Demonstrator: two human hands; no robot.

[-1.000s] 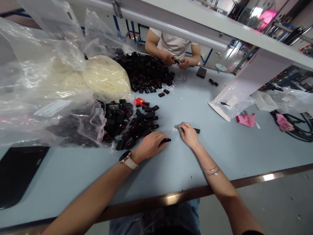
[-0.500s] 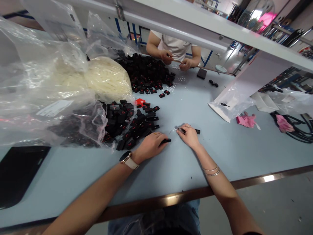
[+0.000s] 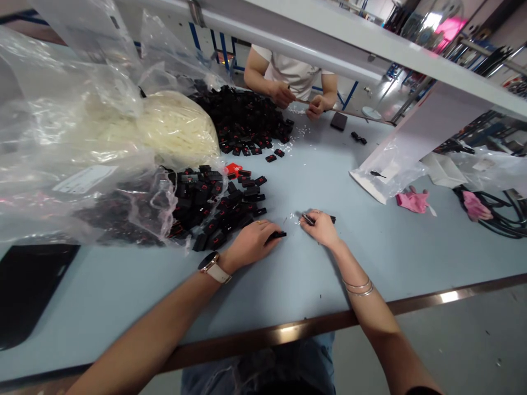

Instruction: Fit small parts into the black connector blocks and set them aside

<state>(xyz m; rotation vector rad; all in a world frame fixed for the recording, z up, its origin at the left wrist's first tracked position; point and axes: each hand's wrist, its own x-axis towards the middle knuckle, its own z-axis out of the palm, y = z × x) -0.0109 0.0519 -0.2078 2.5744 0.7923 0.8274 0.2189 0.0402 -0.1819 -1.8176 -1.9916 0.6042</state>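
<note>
My left hand [image 3: 256, 242] rests on the table with its fingers closed round a small black plastic part [image 3: 280, 235], one end of which sticks out past the fingertips. To the right of it, my right hand [image 3: 324, 229] grips a slim dark tool [image 3: 308, 219]; its tip points left and its back end shows beyond the hand. I cannot make out the tool's exact kind. Tiny white pieces [image 3: 293, 218] lie on the tabletop just left of the tool's tip. A heap of black plastic parts [image 3: 220, 211] with red marks spreads beyond my left hand, partly inside a clear bag.
Large clear bags [image 3: 82, 120] fill the left side, one holding pale yellow pieces [image 3: 177, 123]. Across the table a person's hands [image 3: 284, 96] work near another black heap [image 3: 247, 118]. An overhead shelf [image 3: 349, 41] crosses above. Pink gloves [image 3: 414, 200] lie right.
My right hand has shifted slightly to the right with the tool, away from the white pieces. My left hand stays almost in place, still holding the black part.
</note>
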